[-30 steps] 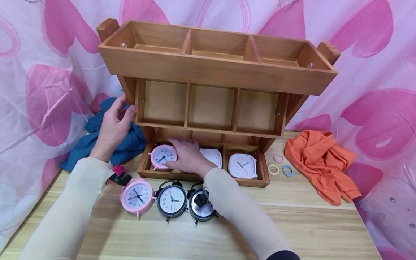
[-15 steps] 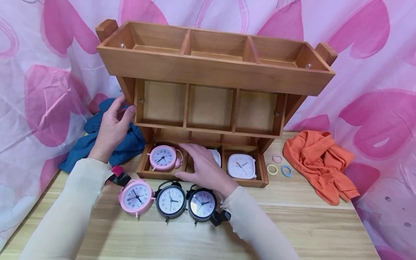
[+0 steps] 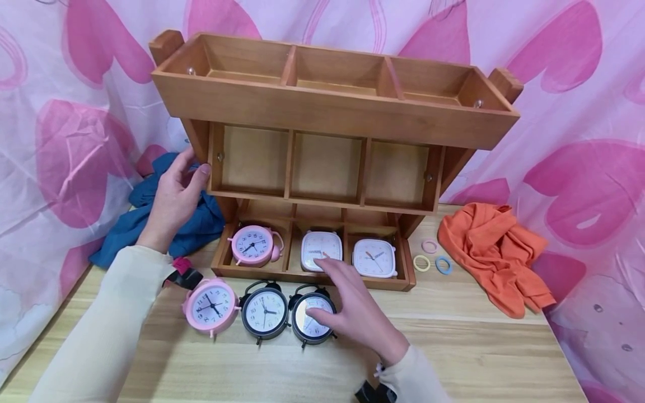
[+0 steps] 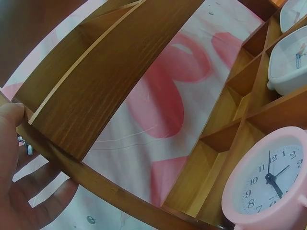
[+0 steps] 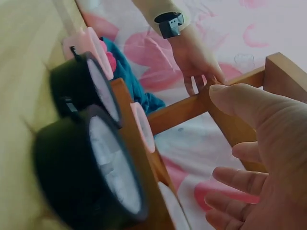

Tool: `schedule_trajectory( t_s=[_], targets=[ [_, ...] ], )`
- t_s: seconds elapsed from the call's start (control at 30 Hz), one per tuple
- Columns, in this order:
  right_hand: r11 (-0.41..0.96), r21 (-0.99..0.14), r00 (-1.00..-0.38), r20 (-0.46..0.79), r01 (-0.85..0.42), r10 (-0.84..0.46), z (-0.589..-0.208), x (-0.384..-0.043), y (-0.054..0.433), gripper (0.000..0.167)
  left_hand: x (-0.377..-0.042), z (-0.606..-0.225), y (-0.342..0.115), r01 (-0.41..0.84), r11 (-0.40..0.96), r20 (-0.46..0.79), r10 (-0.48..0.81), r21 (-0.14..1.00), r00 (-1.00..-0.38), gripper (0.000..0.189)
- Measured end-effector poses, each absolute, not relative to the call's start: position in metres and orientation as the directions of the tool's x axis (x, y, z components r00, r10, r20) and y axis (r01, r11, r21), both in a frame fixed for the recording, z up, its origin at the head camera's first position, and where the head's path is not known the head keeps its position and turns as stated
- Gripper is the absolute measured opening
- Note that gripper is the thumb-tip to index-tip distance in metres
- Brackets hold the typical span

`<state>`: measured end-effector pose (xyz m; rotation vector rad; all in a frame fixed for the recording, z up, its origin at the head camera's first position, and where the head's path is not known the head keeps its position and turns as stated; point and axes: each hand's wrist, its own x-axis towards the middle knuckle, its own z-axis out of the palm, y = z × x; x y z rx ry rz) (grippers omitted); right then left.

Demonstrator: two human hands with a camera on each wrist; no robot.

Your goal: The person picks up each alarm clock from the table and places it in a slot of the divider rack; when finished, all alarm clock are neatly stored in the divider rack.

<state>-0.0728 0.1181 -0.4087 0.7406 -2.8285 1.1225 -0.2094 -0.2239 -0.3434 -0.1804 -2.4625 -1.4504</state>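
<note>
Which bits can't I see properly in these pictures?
Head view: part of the rightmost black clock, hidden behind the right hand.
Head view: the little print on the middle white clock, too small to read.
Left wrist view: the right side of the pink clock, cut off by the picture's edge.
Right wrist view: that same black clock's numbers, too blurred to read.

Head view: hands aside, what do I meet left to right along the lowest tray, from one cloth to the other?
Blue cloth, pink alarm clock in the tray, middle white clock, right-hand white clock, yellow ring, blue ring, orange cloth.
</note>
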Motion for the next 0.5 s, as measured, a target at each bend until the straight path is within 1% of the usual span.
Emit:
schedule_trajectory(
  t_s=[0.17,0.33,0.5],
  targets=[
    [0.640,-0.664,-0.910,0.165,-0.387,-0.380,-0.425,-0.054,0.131,0.087,-0.211,-0.343,-0.223,0.252,0.488,0.305,-0.031,0.836,-0.952,0.053],
    [0.654,-0.686,-0.932,0.099,-0.318,-0.350,-0.442,-0.043,0.135,0.087,-0.212,-0.344,-0.224,0.248,0.490,0.302,-0.033,0.836,-0.953,0.054],
    [0.671,-0.672,-0.930,0.075,-0.313,-0.359,-0.457,-0.040,0.131,0.094,-0.211,-0.344,-0.225,0.242,0.490,0.295,-0.034,0.837,-0.955,0.054]
  ],
)
